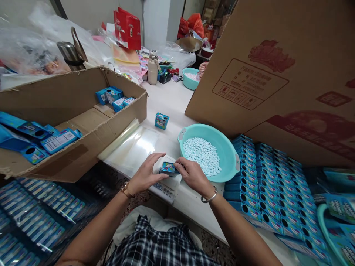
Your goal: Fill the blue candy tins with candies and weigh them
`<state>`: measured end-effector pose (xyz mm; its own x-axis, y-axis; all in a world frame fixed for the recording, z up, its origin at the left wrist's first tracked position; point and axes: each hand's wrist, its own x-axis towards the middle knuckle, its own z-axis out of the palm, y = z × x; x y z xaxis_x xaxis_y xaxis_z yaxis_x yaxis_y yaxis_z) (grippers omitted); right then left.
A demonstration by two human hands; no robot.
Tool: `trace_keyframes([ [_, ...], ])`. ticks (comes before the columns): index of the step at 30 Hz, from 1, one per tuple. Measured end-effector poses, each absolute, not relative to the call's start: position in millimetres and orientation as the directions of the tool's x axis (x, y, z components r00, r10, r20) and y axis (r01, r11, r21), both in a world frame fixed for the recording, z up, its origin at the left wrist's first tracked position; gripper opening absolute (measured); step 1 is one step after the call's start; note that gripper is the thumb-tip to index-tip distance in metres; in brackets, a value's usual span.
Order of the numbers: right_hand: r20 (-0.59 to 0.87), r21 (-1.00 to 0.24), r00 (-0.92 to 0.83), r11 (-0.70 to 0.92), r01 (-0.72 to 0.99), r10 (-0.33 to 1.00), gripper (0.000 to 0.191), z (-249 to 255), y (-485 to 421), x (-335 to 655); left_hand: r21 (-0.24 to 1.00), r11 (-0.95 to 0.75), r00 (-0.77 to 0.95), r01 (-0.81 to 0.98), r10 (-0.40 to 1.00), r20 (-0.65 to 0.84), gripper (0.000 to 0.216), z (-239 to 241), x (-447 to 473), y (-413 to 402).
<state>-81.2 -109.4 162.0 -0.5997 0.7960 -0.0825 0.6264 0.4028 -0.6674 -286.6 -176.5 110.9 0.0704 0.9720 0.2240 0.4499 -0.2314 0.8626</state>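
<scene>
A small blue candy tin (168,167) with a printed lid sits over the white digital scale (165,191) in front of me. My right hand (192,174) pinches the tin's right end between thumb and fingers. To its left, my left hand (146,174) is open, thumb and fingers spread on either side of the tin; whether the thumb touches it I cannot tell. Just right of the hands stands a turquoise basin (229,162) holding many pale blue candies (202,155). Another blue tin (161,121) stands upright on the table beyond the scale.
A cardboard box (116,129) with blue cartons is at left, beside clear plastic film (138,142). Stacked blue cartons (266,184) and a large carton (263,92) fill the right. Behind are a thermos (152,68) and another person's hand (203,68) by a second basin (190,83).
</scene>
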Motion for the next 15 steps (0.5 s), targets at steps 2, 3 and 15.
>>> trace_keyframes([
  [2,-0.065,-0.688,-0.595,0.396,0.608,0.801,0.03,161,-108,-79,0.864,-0.227,0.064,0.449,0.973,0.222,0.069,111,-287,-177],
  [3,-0.056,-0.699,-0.593,0.392,0.598,0.803,0.03,161,-107,-78,0.865,-0.225,0.062,0.448,0.973,0.221,0.068,112,-287,-178],
  [15,-0.212,-0.384,-0.611,0.51,0.77,0.763,0.022,169,-118,-81,0.864,-0.209,0.054,0.457,0.977,0.208,0.069,110,-289,-180],
])
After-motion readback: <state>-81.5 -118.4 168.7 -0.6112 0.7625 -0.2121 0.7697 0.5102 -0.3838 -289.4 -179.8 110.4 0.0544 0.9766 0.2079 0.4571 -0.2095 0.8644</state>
